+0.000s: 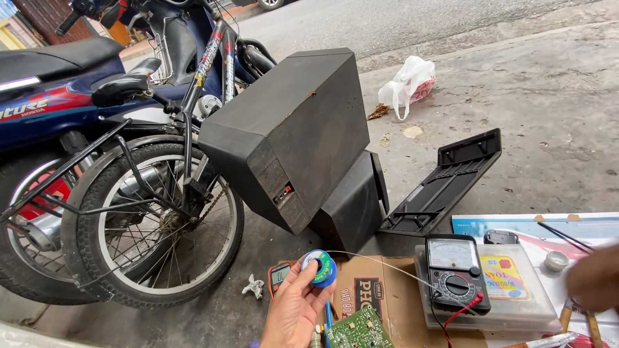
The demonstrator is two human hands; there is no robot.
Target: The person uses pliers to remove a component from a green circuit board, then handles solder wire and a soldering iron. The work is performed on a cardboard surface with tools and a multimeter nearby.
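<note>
In the head view, the left hand (293, 312) pinched a blue solder spool (320, 267) between thumb and fingers, just left of the analog multimeter (456, 272). A thin solder wire (387, 264) ran from the spool toward the multimeter. A green circuit board (358, 329) lay below-left of the multimeter. The right hand (596, 278), blurred, hovered right of it; whether it gripped anything could not be told. A black speaker box (290, 132) stood behind, up and left of the meter.
</note>
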